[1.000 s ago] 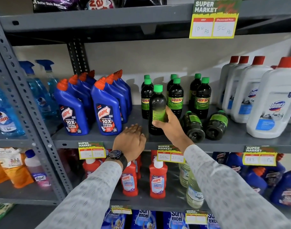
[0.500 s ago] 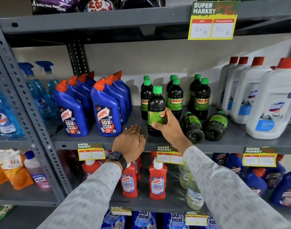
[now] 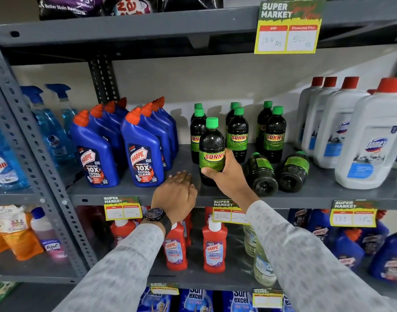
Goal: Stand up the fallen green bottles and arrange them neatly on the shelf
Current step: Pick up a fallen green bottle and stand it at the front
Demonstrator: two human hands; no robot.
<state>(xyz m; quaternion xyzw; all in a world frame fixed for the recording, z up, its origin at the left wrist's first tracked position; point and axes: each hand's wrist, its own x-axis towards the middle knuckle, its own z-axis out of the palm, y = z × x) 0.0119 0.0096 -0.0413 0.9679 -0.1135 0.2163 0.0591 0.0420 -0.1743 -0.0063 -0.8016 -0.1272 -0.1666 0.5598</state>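
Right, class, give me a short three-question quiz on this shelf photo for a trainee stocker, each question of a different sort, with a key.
1. True or false: the right hand grips an upright green bottle whose label faces the camera.
2. How many green bottles lie on their sides on the shelf?
3. What is the left hand doing? A) holding a blue bottle B) resting open on the shelf's front edge, holding nothing C) lifting a price tag

Key:
1. True.
2. Two: the fallen left one and the fallen right one, bases toward the camera.
3. B.
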